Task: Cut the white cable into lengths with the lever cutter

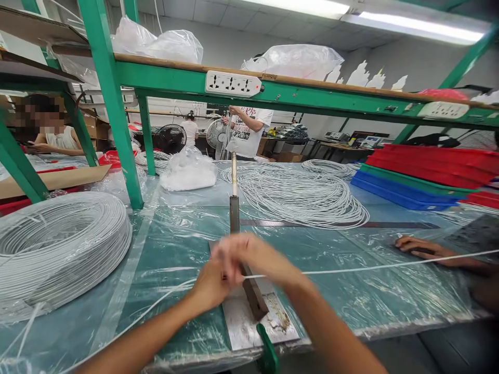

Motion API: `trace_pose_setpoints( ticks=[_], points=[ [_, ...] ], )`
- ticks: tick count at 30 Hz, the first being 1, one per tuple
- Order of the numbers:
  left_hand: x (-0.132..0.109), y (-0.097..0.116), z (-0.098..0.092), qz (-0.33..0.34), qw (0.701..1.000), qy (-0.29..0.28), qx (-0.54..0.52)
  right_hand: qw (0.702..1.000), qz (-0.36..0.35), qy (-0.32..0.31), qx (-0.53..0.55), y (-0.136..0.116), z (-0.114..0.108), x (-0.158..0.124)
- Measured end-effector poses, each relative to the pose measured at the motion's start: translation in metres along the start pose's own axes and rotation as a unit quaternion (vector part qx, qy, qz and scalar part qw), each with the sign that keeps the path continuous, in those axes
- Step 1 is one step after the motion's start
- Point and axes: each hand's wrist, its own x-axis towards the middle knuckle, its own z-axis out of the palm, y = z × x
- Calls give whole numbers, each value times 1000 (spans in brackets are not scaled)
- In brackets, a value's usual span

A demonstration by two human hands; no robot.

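Note:
A thin white cable [351, 270] runs across the table from the lower left, through both hands, and off to the right edge. My left hand [212, 283] is closed around the cable, left of a dark metal bar. Over the bar reaches my right hand [249, 254], blurred, its fingers bent together on the cable against the left hand. The dark metal bar [255, 298] points away from me, over a metal plate [244, 332] at the table's front edge. Below it is a green handle [267, 348]. Motion blur hides the exact finger contact.
A thick coil of white cable [105, 249] lies left; loose loops [300, 195] spread behind a steel ruler [405, 225]. Stacked trays [424, 171] stand right, near another person's hand [421, 246]. A green shelf frame [113, 104] with a power strip [233, 84] crosses above.

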Motion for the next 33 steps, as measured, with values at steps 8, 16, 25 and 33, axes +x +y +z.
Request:
trace_pose_setpoints(
  ticks=[8, 16, 25, 33],
  points=[
    [-6, 5, 4, 33, 985, -11, 167, 924, 61, 378, 13, -32, -144, 122],
    [1, 0, 12, 16, 997, 17, 79, 934, 84, 334, 97, -44, -146, 130],
    [28, -19, 30, -77, 992, 83, -48, 932, 42, 318, 170, -69, -108, 11],
    [29, -18, 39, -96, 985, 141, 2, 926, 160, 279, 198, -7, -37, -123]
  ],
)
